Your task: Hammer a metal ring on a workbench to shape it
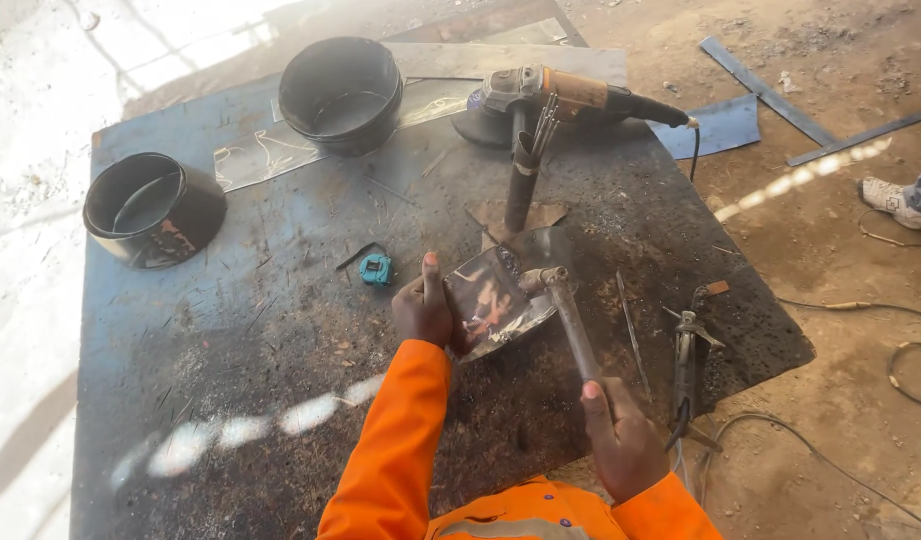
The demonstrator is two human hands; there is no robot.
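Orange sleeve [395, 440], teal tape measure [376, 268], blue-grey table [180, 330]

Black cone-shaped rings: two [154, 208] [342, 93]
Angle grinders: one [570, 97]
Hammers: one [567, 312]
Tape measures: one [376, 268]
Electrode holders: one [686, 365]

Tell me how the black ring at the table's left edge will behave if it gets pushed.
The black ring looks like rigid formed sheet metal, so it should hold its shape. It sits flat on the metal table, so it would probably slide, not roll. Part of it overhangs the edge, so a leftward push may tip it off.
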